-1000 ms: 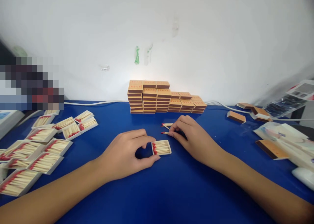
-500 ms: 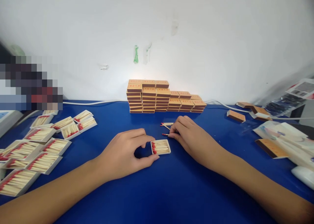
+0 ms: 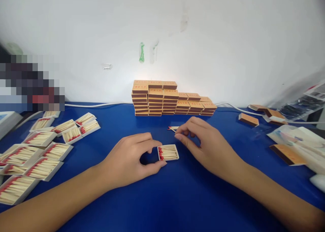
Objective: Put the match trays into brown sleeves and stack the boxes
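Observation:
My left hand [image 3: 134,155] has its thumb and fingers at the left end of a small white matchbox tray [image 3: 178,154], holding it flat on the table. Inside lie red-tipped matches [image 3: 168,152], heads toward my left hand. Just beyond the tray's right end is my right hand [image 3: 200,139], its thumb apart from the curled fingers and no match seen between them. A few loose matches [image 3: 173,127] lie on the table by its fingertips, partly hidden by the hand.
Along the wall stands a stepped stack of closed matchboxes [image 3: 155,100]. Several filled trays [image 3: 43,167] spread over the left side of the blue table [image 3: 162,198]. Matchbox sleeves [image 3: 248,119], a plastic bag [image 3: 289,137] and a white cable [image 3: 101,105] lie around the edges.
The single match that my right fingertips pinched is no longer at them. My right thumb and fingers have parted, and the hand is slightly nearer the tray. My left hand stays at the tray.

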{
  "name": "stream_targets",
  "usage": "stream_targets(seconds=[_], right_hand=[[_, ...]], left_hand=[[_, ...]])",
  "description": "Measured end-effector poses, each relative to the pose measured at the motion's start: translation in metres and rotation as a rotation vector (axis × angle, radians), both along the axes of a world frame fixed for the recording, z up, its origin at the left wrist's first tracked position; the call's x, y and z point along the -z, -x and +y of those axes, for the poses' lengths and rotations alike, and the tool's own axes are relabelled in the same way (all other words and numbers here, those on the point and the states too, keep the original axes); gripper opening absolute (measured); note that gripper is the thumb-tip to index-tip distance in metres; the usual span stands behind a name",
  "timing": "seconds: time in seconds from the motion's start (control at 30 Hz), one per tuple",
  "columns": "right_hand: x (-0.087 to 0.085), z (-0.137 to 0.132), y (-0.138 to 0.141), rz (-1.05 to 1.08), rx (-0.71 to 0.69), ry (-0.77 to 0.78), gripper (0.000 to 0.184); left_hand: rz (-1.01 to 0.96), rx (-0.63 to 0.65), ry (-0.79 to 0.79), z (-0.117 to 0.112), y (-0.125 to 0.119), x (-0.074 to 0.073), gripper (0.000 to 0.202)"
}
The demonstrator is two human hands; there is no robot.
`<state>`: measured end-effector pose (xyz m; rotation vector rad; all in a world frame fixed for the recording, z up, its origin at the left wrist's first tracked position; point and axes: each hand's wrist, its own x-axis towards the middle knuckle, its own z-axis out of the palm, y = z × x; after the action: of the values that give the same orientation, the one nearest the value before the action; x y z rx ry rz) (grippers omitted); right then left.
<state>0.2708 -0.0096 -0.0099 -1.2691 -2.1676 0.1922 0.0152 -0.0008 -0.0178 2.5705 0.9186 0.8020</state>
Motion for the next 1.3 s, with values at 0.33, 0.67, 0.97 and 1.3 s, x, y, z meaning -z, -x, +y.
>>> stream_targets(seconds=[0.33,0.67,0.97,1.3], right_hand=[[0.015,0.018,-0.011,-0.110,0.049,0.052,0.013],[0.012,0.021,-0.016,-0.126,-0.008,0.055,0.009],[0.016,0.022,-0.017,-0.104,-0.050,0.027,0.011],[0.008,0.015,-0.011,-0.194,-0.017,-0.064,0.012]], left_hand=[[0.000,0.002,0.005,0.000,0.001,0.001,0.024],[-0.004,0.006,0.004,0.000,0.000,-0.001,0.025],[0.004,0.000,0.004,0.001,0.000,0.001,0.025],[-0.008,0.004,-0.005,0.000,0.001,0.001,0.026]])
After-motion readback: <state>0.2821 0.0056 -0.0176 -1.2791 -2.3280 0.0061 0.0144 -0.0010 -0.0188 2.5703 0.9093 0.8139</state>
